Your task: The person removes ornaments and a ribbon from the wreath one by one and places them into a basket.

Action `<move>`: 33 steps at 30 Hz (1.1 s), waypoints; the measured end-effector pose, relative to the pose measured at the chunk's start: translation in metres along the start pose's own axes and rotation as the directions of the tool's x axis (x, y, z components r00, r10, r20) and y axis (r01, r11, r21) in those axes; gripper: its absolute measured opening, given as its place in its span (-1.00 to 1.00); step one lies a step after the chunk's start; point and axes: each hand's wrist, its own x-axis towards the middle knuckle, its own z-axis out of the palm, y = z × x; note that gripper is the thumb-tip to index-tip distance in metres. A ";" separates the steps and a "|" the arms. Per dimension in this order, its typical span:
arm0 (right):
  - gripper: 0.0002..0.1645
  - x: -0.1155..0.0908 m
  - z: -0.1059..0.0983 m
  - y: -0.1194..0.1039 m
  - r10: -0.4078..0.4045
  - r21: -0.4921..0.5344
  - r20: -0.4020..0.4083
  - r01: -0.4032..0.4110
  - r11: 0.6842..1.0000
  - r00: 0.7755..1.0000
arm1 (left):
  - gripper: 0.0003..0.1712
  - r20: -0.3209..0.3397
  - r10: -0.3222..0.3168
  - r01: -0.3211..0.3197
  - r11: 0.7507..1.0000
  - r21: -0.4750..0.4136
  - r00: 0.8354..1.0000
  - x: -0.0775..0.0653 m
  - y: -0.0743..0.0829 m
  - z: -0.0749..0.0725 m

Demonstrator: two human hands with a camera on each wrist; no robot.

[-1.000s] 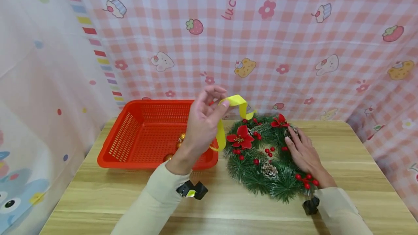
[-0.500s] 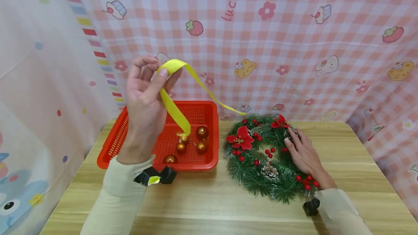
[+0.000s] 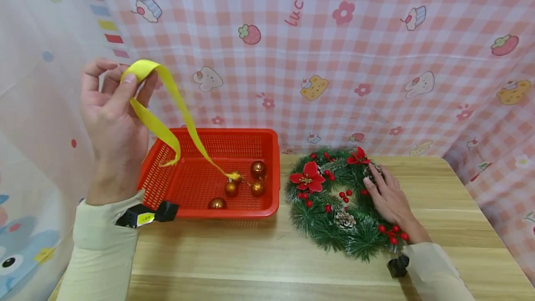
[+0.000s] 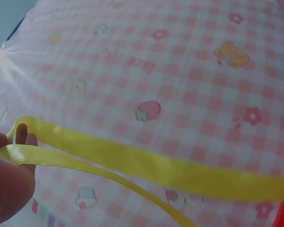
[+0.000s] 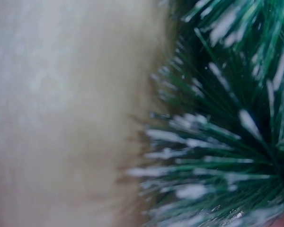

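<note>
Raised over the left end of the red plastic basket (image 3: 251, 213), my left hand (image 3: 113, 124) pinches a yellow ribbon (image 3: 144, 67) between thumb and fingers. Two tails of ribbon hang from it; the longer slants down to the gold baubles (image 3: 258, 168) in the basket, overlapping one in the head view. The left wrist view shows both ribbon lengths (image 4: 132, 159) running right from the fingers. My right hand (image 3: 390, 201) rests on the right side of a green wreath (image 3: 330, 229) with red flowers, berries and pinecones. The right wrist view holds only frosted needles (image 5: 217, 142) and tabletop.
The wooden table (image 3: 259, 259) carries the basket at left and the wreath at right, with a narrow gap between them. A pink checked cloth (image 3: 267, 59) hangs close behind the table. A white printed curtain (image 3: 37, 120) hangs on the left.
My left hand has moved left and up from beside the wreath, drawing the ribbon out over the basket, so the baubles now show. The right hand stays on the wreath.
</note>
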 end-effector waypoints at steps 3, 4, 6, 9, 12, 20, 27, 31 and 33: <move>-0.24 0.000 -0.001 0.000 -0.002 -0.003 -0.003 0.001 1.000 1.000 | -0.78 -0.030 -0.019 0.021 0.998 0.055 0.999 0.003 -0.001 -0.013; -0.24 0.000 -0.001 0.000 -0.003 -0.004 -0.005 0.003 1.000 1.000 | -0.77 -0.039 -0.030 0.033 0.997 0.075 0.999 0.003 -0.002 -0.017; -0.24 0.000 -0.001 0.000 -0.003 -0.004 -0.005 0.003 1.000 1.000 | -0.77 -0.049 -0.054 0.059 0.992 0.108 0.997 0.003 -0.004 -0.024; -0.24 0.000 0.000 0.000 -0.001 -0.003 -0.006 0.001 1.000 1.000 | -0.76 -0.047 -0.087 0.093 0.984 0.155 0.995 0.001 -0.008 -0.034; -0.24 0.000 0.000 -0.001 0.002 -0.003 -0.002 -0.002 1.000 1.000 | -0.75 -0.039 -0.106 0.112 0.971 0.211 0.994 -0.002 -0.013 -0.042; -0.24 0.000 0.000 0.000 0.002 -0.005 -0.009 -0.002 1.000 1.000 | -0.77 -0.038 -0.168 0.168 0.893 0.417 0.985 -0.012 -0.029 -0.061; -0.24 0.000 0.000 0.001 0.003 0.000 -0.007 -0.003 1.000 1.000 | -0.81 -0.060 -0.277 0.257 0.764 0.592 0.959 -0.023 -0.049 -0.080; -0.24 0.000 0.001 0.001 0.005 0.001 -0.005 -0.005 1.000 1.000 | -0.79 -0.056 -0.346 0.281 0.644 0.711 0.936 -0.032 -0.061 -0.092; -0.23 0.000 0.002 0.002 0.006 0.001 -0.007 -0.006 1.000 1.000 | -0.80 -0.049 -0.373 0.280 0.594 0.754 0.927 -0.037 -0.065 -0.099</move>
